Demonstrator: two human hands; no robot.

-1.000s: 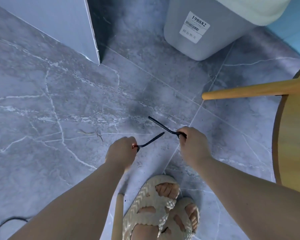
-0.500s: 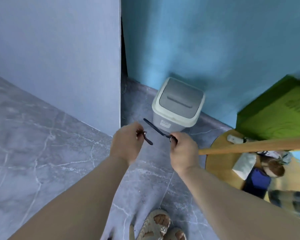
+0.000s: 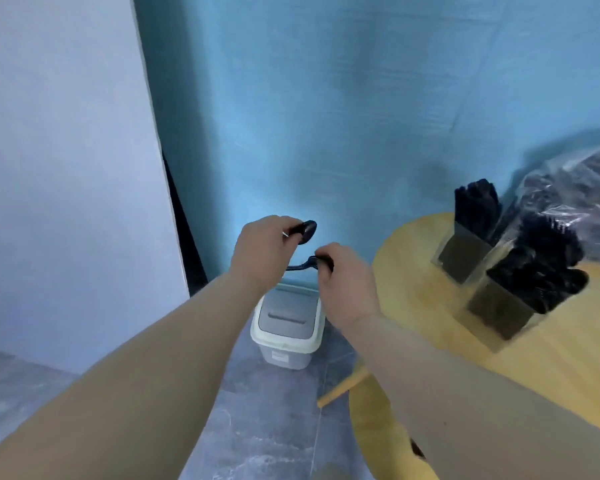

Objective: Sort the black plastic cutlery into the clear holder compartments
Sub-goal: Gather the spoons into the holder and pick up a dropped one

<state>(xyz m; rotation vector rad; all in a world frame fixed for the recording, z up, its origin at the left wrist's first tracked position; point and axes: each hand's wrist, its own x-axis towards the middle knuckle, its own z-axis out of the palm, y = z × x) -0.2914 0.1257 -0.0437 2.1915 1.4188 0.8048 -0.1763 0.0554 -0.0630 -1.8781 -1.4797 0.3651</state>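
My left hand (image 3: 264, 252) grips a black plastic spoon (image 3: 305, 231), its bowl sticking out to the right of my fingers. Just below and to the right, my right hand (image 3: 343, 282) pinches a second black plastic utensil (image 3: 303, 265); its head is hidden, so I cannot tell the type. Both hands are raised in front of a blue wall, left of the table. The clear holder (image 3: 478, 271) stands on the round wooden table (image 3: 413, 271) at the right, its compartments packed with black cutlery (image 3: 541, 258).
A grey swing-lid bin (image 3: 286, 327) stands on the grey marble floor below my hands. A clear plastic bag of more black cutlery (image 3: 575, 192) lies behind the holder. A wooden chair seat (image 3: 378, 427) sits under the table edge. A white panel fills the left.
I have risen from the floor with both utensils; the view swung up from the tiles to the wall and table. Both hands lifted and moved toward the table, the holder now in sight.
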